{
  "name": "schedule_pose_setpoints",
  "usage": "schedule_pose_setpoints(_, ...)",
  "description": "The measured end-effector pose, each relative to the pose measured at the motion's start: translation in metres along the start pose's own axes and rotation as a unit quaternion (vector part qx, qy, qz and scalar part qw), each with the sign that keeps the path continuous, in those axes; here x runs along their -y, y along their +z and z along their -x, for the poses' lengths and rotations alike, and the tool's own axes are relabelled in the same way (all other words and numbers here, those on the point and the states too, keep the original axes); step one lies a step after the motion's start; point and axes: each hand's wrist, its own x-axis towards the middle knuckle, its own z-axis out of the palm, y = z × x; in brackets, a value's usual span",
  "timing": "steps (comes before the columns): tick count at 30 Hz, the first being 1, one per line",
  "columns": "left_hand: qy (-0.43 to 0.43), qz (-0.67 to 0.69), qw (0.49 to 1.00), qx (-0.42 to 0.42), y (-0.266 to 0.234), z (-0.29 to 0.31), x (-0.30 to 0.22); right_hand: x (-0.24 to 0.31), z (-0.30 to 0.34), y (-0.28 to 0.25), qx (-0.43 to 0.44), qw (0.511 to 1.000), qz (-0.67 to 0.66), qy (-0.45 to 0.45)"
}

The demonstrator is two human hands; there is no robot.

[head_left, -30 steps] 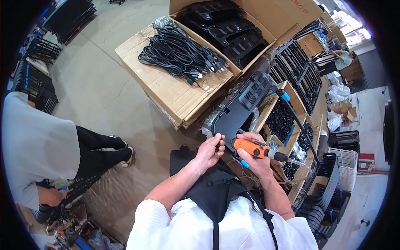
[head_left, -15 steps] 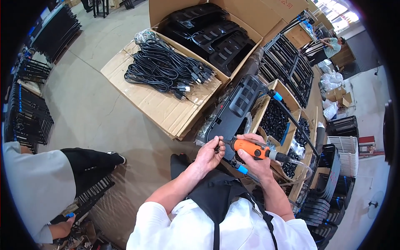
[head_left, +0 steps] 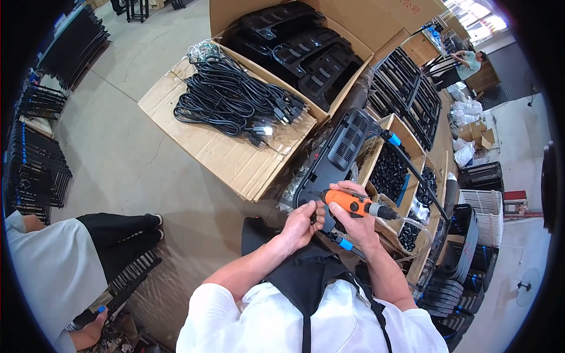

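My right hand (head_left: 356,226) is wrapped round an orange air screwdriver (head_left: 344,201), which has a clear hose at its back end. The tool's tip points left, over the near part of a black plastic panel (head_left: 321,172) with a slotted raised section. Just below that tip is my left hand (head_left: 302,225), its fingers curled in over small dark pieces (head_left: 313,217), possibly screws. The panel rests on a black tube frame (head_left: 416,172) with blue end pieces. Whether the tip touches a screw cannot be made out.
Black power cords (head_left: 226,97) lie piled on a cardboard box (head_left: 235,172) ahead. Behind it an open carton (head_left: 395,17) holds black plastic shells. To the right, a wooden bin (head_left: 379,170) contains small black parts. Another person (head_left: 59,259) is close on the left; one more works far right.
The screwdriver in my right hand has shifted left and slightly up, over the panel. My left hand has moved a little right and down, still curled. The person at left has shifted slightly.
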Motion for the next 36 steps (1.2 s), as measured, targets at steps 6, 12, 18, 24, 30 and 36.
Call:
schedule_pose_setpoints(6,-0.022,-0.110,0.993,0.036,-0.011,0.013,-0.003,-0.009,-0.017,0.012,0.037,0.998,0.044,0.023)
schedule_pose_setpoints(12,-0.012,-0.213,0.976,0.040,-0.018,0.019,-0.017,0.000,-0.029,0.019,0.065,0.993,0.096,0.025)
schedule_pose_setpoints(18,0.001,-0.218,0.976,0.029,-0.018,0.026,-0.024,-0.003,-0.032,0.023,0.062,0.990,0.127,-0.021)
schedule_pose_setpoints(24,0.001,-0.239,0.969,0.056,-0.032,0.023,-0.032,-0.002,-0.033,0.025,0.062,0.991,0.121,-0.005)
schedule_pose_setpoints(30,0.007,-0.226,0.973,0.054,-0.030,0.026,-0.035,0.001,-0.035,0.023,0.075,0.988,0.138,0.014)
schedule_pose_setpoints(36,0.010,-0.213,0.977,0.022,-0.029,0.027,-0.029,-0.011,-0.030,0.023,0.069,0.991,0.118,0.007)
